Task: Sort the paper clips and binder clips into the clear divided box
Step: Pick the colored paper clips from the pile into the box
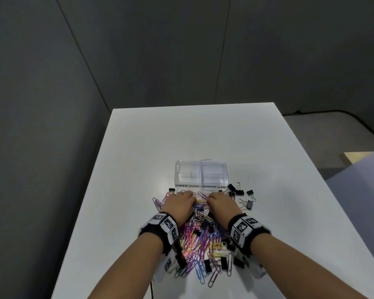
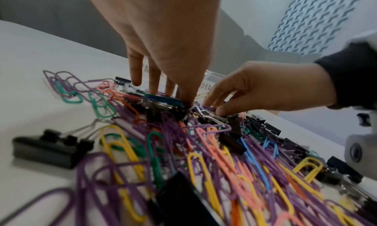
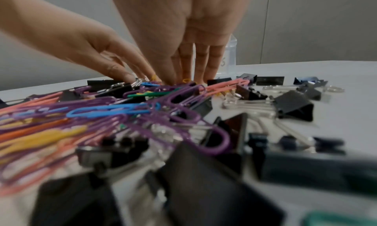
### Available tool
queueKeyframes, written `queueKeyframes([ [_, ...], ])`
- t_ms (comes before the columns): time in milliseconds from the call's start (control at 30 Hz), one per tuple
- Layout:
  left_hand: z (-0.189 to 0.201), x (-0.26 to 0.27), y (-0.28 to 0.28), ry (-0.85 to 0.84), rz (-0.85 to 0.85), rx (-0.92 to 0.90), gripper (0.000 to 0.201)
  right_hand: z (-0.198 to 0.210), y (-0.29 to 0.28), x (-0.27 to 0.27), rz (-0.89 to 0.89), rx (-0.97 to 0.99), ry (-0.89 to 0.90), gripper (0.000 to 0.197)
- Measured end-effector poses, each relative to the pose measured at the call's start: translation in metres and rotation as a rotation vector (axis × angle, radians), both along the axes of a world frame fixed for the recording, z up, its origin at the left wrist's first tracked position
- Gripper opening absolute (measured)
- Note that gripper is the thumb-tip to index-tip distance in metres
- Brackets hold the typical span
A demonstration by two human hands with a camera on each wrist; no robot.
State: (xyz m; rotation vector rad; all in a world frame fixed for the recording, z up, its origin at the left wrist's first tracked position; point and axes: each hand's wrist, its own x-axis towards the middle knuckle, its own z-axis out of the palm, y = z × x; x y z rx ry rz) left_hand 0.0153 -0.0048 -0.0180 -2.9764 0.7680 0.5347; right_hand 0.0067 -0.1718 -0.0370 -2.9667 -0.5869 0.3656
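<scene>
The clear divided box (image 1: 201, 175) stands mid-table, its front labelled "PAPER CLIPS" on the left and "BINDER CLIPS" on the right; both compartments look empty. In front of it lies a tangled pile of coloured paper clips (image 1: 194, 244) mixed with black binder clips (image 1: 224, 263). My left hand (image 1: 188, 196) reaches down into the far end of the pile, its fingers (image 2: 135, 77) nearly straight and its tips touching clips. My right hand (image 1: 212, 197) is right beside it, fingertips (image 3: 200, 74) on the pile. Neither hand plainly grips a clip.
Loose black binder clips (image 1: 240, 192) lie scattered to the right of the box, and one (image 1: 171, 189) sits at its left front corner. The white table (image 1: 203, 137) drops off at its left and right edges. Grey walls stand behind.
</scene>
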Motion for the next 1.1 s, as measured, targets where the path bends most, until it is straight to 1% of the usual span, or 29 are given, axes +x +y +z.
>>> queueKeyframes([
  [133, -0.003, 0.002, 0.003, -0.018, 0.003, 0.022, 0.038, -0.003, -0.009, -0.001, -0.074, 0.031, 0.031, 0.023],
  [200, -0.006, 0.003, 0.005, -0.015, 0.036, -0.025, 0.038, 0.000, -0.012, 0.001, -0.149, 0.057, 0.063, 0.025],
  [267, -0.009, 0.003, 0.004, 0.004, 0.119, -0.108, 0.042, 0.002, -0.013, 0.005, -0.189, 0.050, 0.090, 0.031],
  [333, -0.008, 0.004, 0.002, 0.026, 0.175, -0.129, 0.042, 0.004, -0.012, 0.008, -0.200, 0.018, 0.109, 0.035],
  [467, -0.004, 0.008, -0.004, 0.062, 0.183, -0.089, 0.035, 0.005, -0.005, 0.009, -0.225, -0.045, 0.101, 0.039],
  [600, 0.000, 0.012, -0.006, 0.168, 0.240, -0.110, 0.031, 0.007, 0.001, 0.005, -0.233, -0.080, 0.083, 0.031],
  [700, 0.002, 0.014, -0.002, 0.227, 0.252, -0.165, 0.027, 0.011, 0.001, 0.003, -0.231, 0.000, 0.121, 0.024],
  [767, 0.003, 0.014, 0.001, 0.216, 0.256, -0.213, 0.023, 0.012, -0.001, 0.001, -0.220, 0.070, 0.149, 0.021],
  [867, 0.006, 0.012, 0.009, 0.191, 0.268, -0.275, 0.021, 0.013, -0.002, -0.002, -0.187, 0.113, 0.156, 0.020],
  [933, 0.010, 0.010, 0.012, 0.164, 0.257, -0.320, 0.021, 0.018, -0.003, -0.001, -0.225, 0.179, 0.173, 0.019],
  [1000, 0.015, 0.007, 0.014, 0.140, 0.261, -0.410, 0.024, 0.024, -0.005, 0.001, -0.296, 0.276, 0.199, 0.019],
  [1067, 0.019, 0.006, 0.015, 0.155, 0.287, -0.506, 0.029, 0.027, -0.007, 0.003, -0.358, 0.369, 0.234, 0.020],
  [1100, 0.020, 0.006, 0.016, 0.165, 0.295, -0.524, 0.032, 0.026, -0.008, 0.003, -0.395, 0.421, 0.258, 0.022],
])
